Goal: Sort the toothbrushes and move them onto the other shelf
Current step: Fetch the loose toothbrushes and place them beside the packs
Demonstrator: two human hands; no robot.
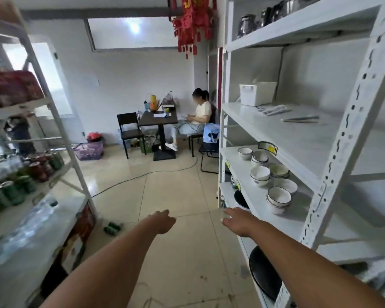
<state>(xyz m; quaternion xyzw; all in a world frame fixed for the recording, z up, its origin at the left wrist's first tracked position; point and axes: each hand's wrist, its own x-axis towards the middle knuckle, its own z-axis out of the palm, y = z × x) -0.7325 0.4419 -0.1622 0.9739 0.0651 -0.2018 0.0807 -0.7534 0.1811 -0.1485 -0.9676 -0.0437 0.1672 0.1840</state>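
Two small groups of toothbrushes lie on the middle board of the white shelf unit (276, 138) to my right: a pale group (273, 109) beside a white lidded box (257, 93), and a darker group (301, 119) further along. My left hand (162, 221) hangs over the floor with its fingers curled and nothing in it. My right hand (238, 221) reaches toward the shelf unit's front post, fingers loosely apart and holding nothing. Both hands are well below the toothbrushes.
White bowls (273, 181) stand on the lower board, dark pans (265, 276) below, metal kettles (260, 21) on top. A second shelf unit (60, 121) at left holds cans and bottles. A person (198, 116) sits at a table (158, 121). A cable (142, 176) crosses the floor.
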